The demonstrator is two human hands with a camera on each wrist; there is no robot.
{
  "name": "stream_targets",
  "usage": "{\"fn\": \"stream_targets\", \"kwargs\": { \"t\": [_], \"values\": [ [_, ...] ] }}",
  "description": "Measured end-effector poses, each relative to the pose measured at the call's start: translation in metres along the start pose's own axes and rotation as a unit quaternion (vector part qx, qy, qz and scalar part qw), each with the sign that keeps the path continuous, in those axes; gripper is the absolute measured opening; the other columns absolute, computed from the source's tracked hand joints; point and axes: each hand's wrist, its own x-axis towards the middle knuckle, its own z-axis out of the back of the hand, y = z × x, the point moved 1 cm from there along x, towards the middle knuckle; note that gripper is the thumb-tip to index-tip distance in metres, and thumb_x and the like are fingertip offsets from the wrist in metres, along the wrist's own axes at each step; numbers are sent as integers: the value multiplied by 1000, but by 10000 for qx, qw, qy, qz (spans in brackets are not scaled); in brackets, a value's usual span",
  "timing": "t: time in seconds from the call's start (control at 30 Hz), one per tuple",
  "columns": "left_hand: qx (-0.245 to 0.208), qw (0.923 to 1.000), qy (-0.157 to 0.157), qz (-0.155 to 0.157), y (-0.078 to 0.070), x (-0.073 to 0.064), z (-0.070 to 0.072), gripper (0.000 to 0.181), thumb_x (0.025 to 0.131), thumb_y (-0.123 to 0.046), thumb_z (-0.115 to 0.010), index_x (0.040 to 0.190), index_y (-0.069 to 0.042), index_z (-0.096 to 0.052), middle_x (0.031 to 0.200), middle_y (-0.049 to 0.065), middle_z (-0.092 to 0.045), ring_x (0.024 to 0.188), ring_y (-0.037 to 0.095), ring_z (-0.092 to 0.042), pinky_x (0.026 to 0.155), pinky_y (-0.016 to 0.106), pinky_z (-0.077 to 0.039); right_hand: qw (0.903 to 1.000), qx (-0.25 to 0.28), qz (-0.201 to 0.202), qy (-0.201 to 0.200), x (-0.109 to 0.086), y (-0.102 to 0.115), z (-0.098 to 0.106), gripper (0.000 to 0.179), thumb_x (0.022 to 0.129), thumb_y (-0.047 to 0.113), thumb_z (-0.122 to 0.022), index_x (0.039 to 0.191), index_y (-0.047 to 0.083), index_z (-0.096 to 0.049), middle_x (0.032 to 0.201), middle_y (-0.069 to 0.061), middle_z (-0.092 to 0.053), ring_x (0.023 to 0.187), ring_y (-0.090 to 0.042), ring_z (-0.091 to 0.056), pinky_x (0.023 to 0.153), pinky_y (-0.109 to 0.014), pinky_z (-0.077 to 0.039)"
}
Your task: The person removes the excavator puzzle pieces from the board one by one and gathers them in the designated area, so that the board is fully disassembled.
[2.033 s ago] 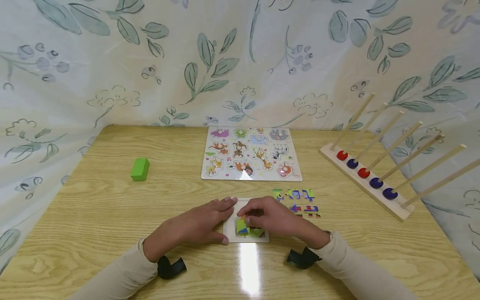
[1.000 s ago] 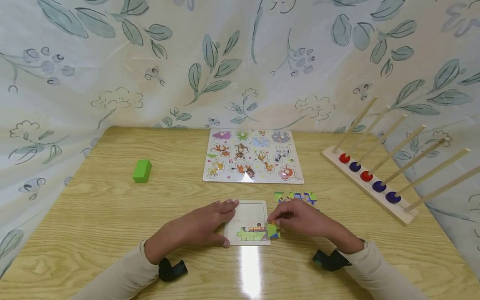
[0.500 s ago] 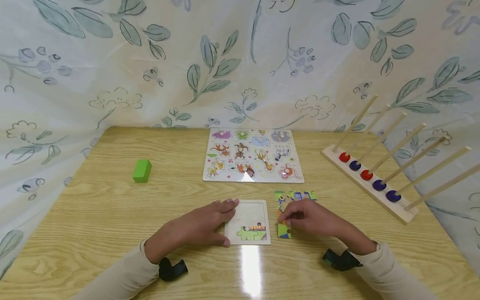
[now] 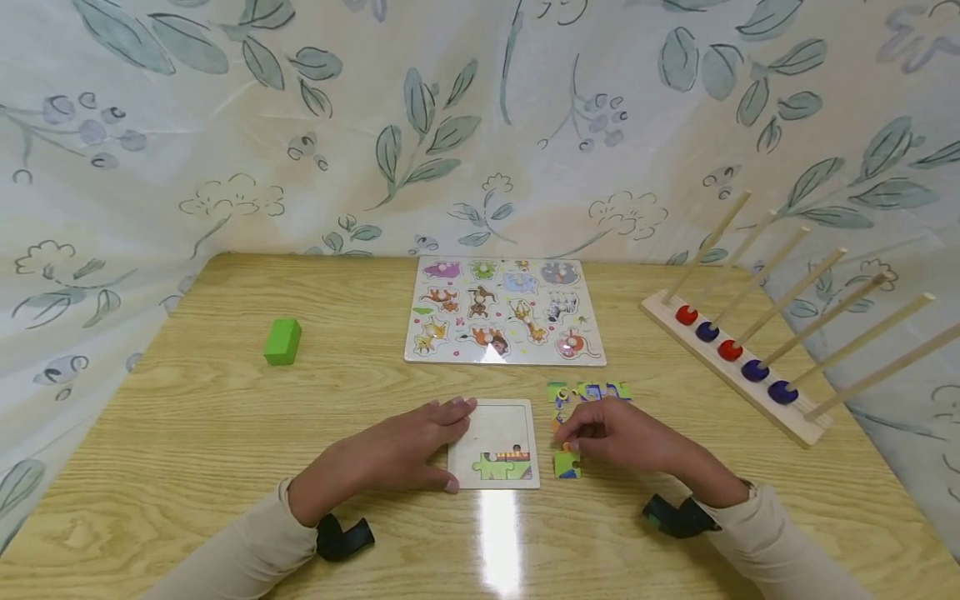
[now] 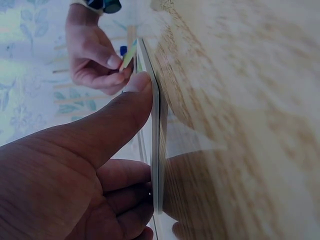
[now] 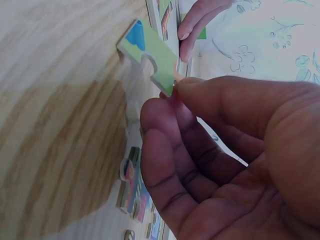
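My right hand (image 4: 618,433) pinches a green jigsaw puzzle piece (image 4: 566,467) between thumb and fingertips, just right of the small wooden puzzle tray (image 4: 491,425). The right wrist view shows the blue corner of this piece (image 6: 150,47) and a rounded notch in its side. My left hand (image 4: 401,446) rests on the tray's left side, fingers extended, with the thumb (image 5: 125,107) at the near corner. Joined green pieces (image 4: 504,469) lie in the tray's lower right part. Several loose pieces (image 4: 592,390) lie beyond my right hand, which partly hides them.
An animal peg puzzle (image 4: 502,312) lies behind the tray. At the right stands a wooden rack (image 4: 738,367) with tall pegs and red and blue beads. A green block (image 4: 282,342) sits at the left. Patterned cloth (image 4: 480,125) hangs behind the table.
My right hand has carried the pinched piece from over the tray to its right side, uncovering the joined pieces. Over the last half second it barely moves. My left hand stays on the tray.
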Motion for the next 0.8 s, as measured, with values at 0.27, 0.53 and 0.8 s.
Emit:
{"fn": "stream_targets", "kwargs": {
  "t": [0.27, 0.53, 0.8],
  "values": [
    [0, 10000, 28, 29, 0, 0, 0, 83, 86, -40, -73, 149, 0, -35, 160, 7, -19, 146, 25, -18, 114, 41, -24, 9989, -272, 115, -353, 2, 1, 1, 15, 90, 1, -67, 103, 7, -74, 102, 0, -69, 90, -11, -59, 74, -24, -52],
    [-47, 10000, 69, 15, 0, 0, 2, 82, 87, -39, -72, 149, 0, -36, 160, 8, -19, 146, 26, -17, 114, 42, -24, 9989, -322, 105, -330, 13, 13, -7, 16, 91, 3, -67, 104, 6, -74, 101, 0, -70, 85, -7, -60, 72, -24, -53],
    [-14, 10000, 74, -7, 2, 1, 2, 83, 87, -42, -71, 149, 0, -35, 160, 7, -19, 145, 25, -18, 114, 41, -25, 9992, -277, 259, -138, 27, 24, -19, 17, 92, 2, -64, 105, 6, -75, 103, 1, -71, 87, -7, -60, 72, -24, -52]
  ]
}}
